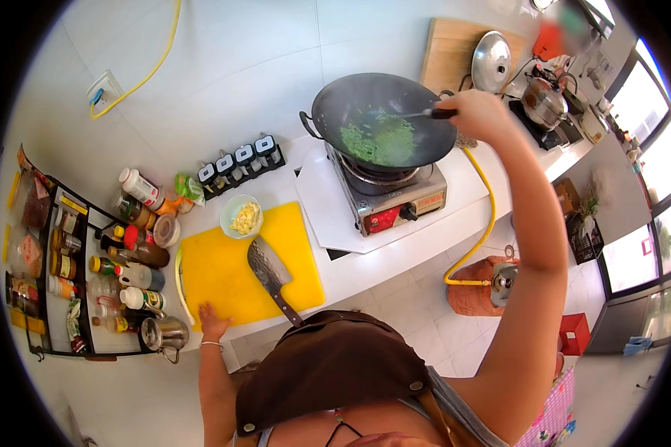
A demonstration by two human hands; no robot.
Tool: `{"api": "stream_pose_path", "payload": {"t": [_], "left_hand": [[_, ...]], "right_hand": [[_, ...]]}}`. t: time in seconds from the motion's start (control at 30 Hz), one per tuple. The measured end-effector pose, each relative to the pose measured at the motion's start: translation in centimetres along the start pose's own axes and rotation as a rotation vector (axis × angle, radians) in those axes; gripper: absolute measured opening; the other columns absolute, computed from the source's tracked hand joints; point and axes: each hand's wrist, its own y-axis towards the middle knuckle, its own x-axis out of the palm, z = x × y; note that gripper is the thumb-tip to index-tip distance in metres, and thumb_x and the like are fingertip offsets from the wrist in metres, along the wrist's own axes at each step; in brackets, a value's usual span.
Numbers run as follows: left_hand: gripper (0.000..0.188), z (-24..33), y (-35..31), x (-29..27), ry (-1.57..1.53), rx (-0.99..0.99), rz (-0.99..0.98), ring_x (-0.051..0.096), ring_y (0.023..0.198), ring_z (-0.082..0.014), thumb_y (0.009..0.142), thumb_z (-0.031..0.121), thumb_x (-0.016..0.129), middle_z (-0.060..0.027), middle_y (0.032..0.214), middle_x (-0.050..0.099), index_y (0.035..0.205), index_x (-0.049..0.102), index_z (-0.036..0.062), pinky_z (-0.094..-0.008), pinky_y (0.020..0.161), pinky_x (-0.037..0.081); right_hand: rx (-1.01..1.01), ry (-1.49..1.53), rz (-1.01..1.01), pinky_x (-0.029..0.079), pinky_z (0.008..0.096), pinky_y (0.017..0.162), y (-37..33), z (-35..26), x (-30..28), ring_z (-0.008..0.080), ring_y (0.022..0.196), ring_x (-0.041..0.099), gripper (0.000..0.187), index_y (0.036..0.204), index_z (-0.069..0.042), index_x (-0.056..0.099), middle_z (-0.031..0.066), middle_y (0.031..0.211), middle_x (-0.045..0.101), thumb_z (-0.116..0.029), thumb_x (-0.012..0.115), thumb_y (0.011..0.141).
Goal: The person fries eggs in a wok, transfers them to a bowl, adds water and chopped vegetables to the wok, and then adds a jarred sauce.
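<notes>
My right hand (pixel 476 115) is closed round the black handle of a metal spatula (pixel 420 114), held over the right side of a dark wok (pixel 343 93). The spatula's far end reaches toward chopped greens (pixel 380 141) in the steaming wok and is hard to make out. Under the wok is a silver gas burner (pixel 395 201). My left hand (pixel 215 323) rests with fingers apart at the near left corner of a yellow cutting board (pixel 209 268). On that board lies a cleaver (pixel 270 272), its handle past the near edge. A pale bowl of chopped yellowish pieces (pixel 245 219) stands at the board's far edge.
Left of the board, a black rack (pixel 89 261) and several bottles crowd the counter, with a metal pitcher (pixel 165 333) near its edge. Spice jars (pixel 244 158) line the wall. A yellow hose (pixel 492 216) runs down to a gas cylinder (pixel 479 287). Pot (pixel 546 103) at far right.
</notes>
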Motion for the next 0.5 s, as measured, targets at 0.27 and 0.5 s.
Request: {"api": "stream_pose_path", "payload": {"t": [0.27, 0.5], "left_hand": [[0.122, -0.9, 0.1, -0.2, -0.05, 0.031, -0.055, 0.003, 0.143, -0.0419, 0.064, 0.053, 0.078, -0.0325, 0.152, 0.001, 0.148, 0.009, -0.0036, -0.0423, 0.117, 0.007], [0.127, -0.9, 1.0, -0.3, -0.117, 0.021, -0.047, 0.002, 0.143, -0.0434, 0.06, 0.052, 0.08, -0.0344, 0.151, 0.002, 0.147, 0.008, -0.0054, -0.0446, 0.116, 0.006]], "right_hand": [[-0.077, 0.135, -0.09, 0.05, 0.038, 0.072, -2.7, 3.5, -4.4, 0.0277, 0.083, 0.065, 0.024, 0.096, -0.02, 0.074, 0.0082, 0.088, 0.069, -0.015, 0.065, 0.074], [0.067, 0.304, 0.073, 0.051, 0.0401, 0.08, 4.0, 0.3, 4.3, 0.0284, 0.096, 0.064, 0.036, 0.112, -0.023, 0.068, 0.008, 0.103, 0.068, -0.014, 0.056, 0.079]]}}
